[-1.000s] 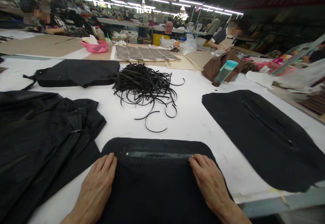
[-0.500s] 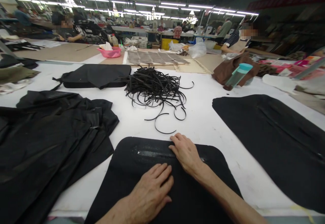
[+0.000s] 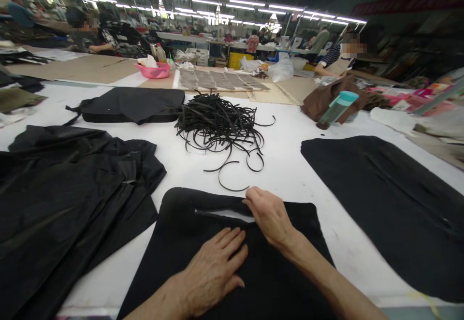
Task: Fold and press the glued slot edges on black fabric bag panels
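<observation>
A black fabric panel [image 3: 282, 271] lies on the white table in front of me, with a long slit near its far edge that gapes and shows white beneath. My left hand [image 3: 217, 267] rests flat on the panel just below the slit, fingers spread. At the slit's right end, my right hand [image 3: 266, 213] pinches the panel's far edge strip, which is slightly raised. Beyond the panel is a tangled heap of thin black strips [image 3: 217, 119], with a few loose curled ones nearer to me.
Black sheeting [image 3: 72, 204] is crumpled at the left. Another black panel [image 3: 384, 204] lies right. Farther back are a black padded piece [image 3: 130, 103], a pink basket [image 3: 154, 70], a teal-lidded bottle [image 3: 338, 108] and brown cloth [image 3: 315, 98]. People sit beyond the table.
My right hand has closed on the far edge of the panel and lifted it slightly. The slit has opened wider. My left hand stays flat, and the view has shifted a little.
</observation>
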Tool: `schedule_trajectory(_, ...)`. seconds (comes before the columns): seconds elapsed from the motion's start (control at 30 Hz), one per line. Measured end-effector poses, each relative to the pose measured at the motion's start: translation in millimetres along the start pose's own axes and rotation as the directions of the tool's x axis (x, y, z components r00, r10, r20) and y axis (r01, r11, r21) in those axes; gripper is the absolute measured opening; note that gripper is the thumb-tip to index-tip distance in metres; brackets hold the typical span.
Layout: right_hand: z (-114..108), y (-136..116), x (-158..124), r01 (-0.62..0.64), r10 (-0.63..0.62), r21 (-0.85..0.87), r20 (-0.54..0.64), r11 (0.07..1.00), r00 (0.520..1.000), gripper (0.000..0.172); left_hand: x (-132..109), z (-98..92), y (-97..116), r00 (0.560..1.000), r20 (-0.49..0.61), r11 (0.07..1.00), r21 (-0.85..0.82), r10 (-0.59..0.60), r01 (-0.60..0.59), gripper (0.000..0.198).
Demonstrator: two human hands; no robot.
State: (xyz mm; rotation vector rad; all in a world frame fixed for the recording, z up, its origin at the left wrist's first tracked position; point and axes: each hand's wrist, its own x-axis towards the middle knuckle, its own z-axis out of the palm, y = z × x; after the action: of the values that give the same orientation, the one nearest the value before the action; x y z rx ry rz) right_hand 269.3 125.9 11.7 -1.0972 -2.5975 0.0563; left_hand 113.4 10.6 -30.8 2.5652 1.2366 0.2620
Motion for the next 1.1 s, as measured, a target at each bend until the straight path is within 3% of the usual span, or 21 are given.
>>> schedule_trajectory(0.13,-12.8,4.4,-2.1,0.104,-0.149,-0.177,-0.267,0.979,0.952,0.021,-2.2,6.6,-2.2,0.999,-0.008,0.999,-0.029,-0.045,0.045,0.062)
schedule_trajectory(0.23,-27.9,7.8,1.3,0.148,-0.225,-0.233,-0.354,0.961,0.908,0.018,-2.7,3.0,1.0,0.996,0.014,0.992,-0.086,-0.086,0.087,0.061)
schedule_trajectory(0.37,-39.8,5.5,5.8,0.218,-0.279,-0.238,-0.264,0.946,0.923,0.018,3.4,-8.5,11.5,0.98,-0.043,0.965,-0.187,-0.193,0.182,0.04)
schedule_trajectory(0.5,-40.7,-2.7,7.0,0.289,-0.323,-0.181,-0.198,0.94,0.925,0.02,28.3,-26.5,20.5,0.904,-0.19,0.897,-0.309,-0.383,0.315,0.031)
schedule_trajectory(0.57,-39.6,-7.4,8.6,0.309,-0.34,-0.175,-0.185,0.935,0.922,0.021,47.0,-34.0,20.4,0.896,-0.174,0.876,-0.351,-0.408,0.331,0.034)
schedule_trajectory(0.63,-37.6,-10.1,12.0,0.303,-0.33,-0.176,-0.151,0.936,0.932,0.024,64.8,-36.8,17.2,0.92,-0.092,0.866,-0.382,-0.382,0.322,0.032)
schedule_trajectory(0.7,-35.2,-7.8,17.0,0.225,-0.239,-0.159,-0.076,0.961,0.968,0.024,77.3,-34.7,13.2,0.94,-0.012,0.865,-0.396,-0.34,0.308,0.027)
schedule_trajectory(0.77,-33.4,2.3,21.9,0.061,-0.058,-0.051,0.058,0.997,0.997,0.023,82.8,-30.5,9.9,0.945,0.023,0.868,-0.388,-0.326,0.309,0.026)
schedule_trajectory(0.83,-33.3,20.8,24.3,-0.12,0.075,0.187,0.23,0.975,0.97,0.021,82.4,-27.5,7.3,0.946,0.042,0.873,-0.374,-0.321,0.313,0.028)
schedule_trajectory(0.93,-35.7,56.7,19.3,-0.302,0.054,0.535,0.428,0.789,0.902,0.024,78.1,-29.1,2.9,0.95,0.077,0.881,-0.358,-0.303,0.31,0.027)
schedule_trajectory(1.0,-37.1,77.2,11.0,-0.372,0.031,0.604,0.498,0.704,0.867,0.031,76.7,-32.7,-0.2,0.954,0.098,0.887,-0.35,-0.285,0.301,0.025)
schedule_trajectory(1.1,-36.2,91.4,-3.8,-0.401,0.056,0.554,0.536,0.73,0.842,0.032,77.8,-37.2,-1.5,0.959,0.127,0.905,-0.32,-0.254,0.282,0.022)
